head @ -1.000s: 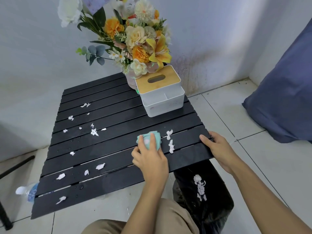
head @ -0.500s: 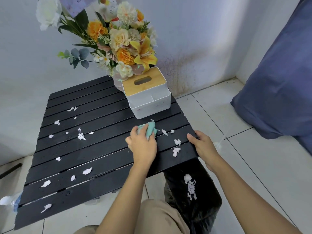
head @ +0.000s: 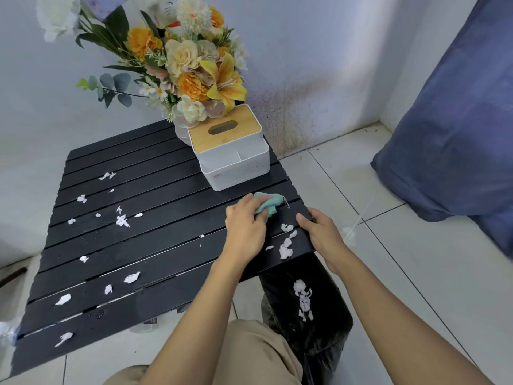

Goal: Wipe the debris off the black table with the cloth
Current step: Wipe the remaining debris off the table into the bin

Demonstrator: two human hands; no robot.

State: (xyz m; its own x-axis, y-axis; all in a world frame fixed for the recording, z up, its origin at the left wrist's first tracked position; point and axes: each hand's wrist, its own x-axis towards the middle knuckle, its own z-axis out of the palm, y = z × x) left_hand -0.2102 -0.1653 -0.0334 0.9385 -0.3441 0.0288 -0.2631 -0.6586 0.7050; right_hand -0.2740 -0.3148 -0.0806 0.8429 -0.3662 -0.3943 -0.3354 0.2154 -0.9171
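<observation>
A black slatted table [head: 155,245] fills the middle of the head view. White paper scraps lie scattered over its left half [head: 122,220], and a small cluster of scraps [head: 286,245] sits near the right edge. My left hand [head: 244,232] presses a teal cloth [head: 268,204] onto the slats just in front of the white box, a little left of that cluster. My right hand [head: 322,234] rests on the table's right edge beside the cluster, fingers curled over the rim, with nothing held.
A white tissue box with a wooden lid [head: 230,145] and a vase of artificial flowers [head: 188,70] stand at the table's far right corner. A black-lined bin [head: 305,301] with white scraps inside stands below the right edge. A blue bag [head: 458,134] leans at the right.
My left hand has swept the cloth away from me and to the right, toward the white box. The scraps beside it now lie closer to the right edge. My right hand stays on the rim.
</observation>
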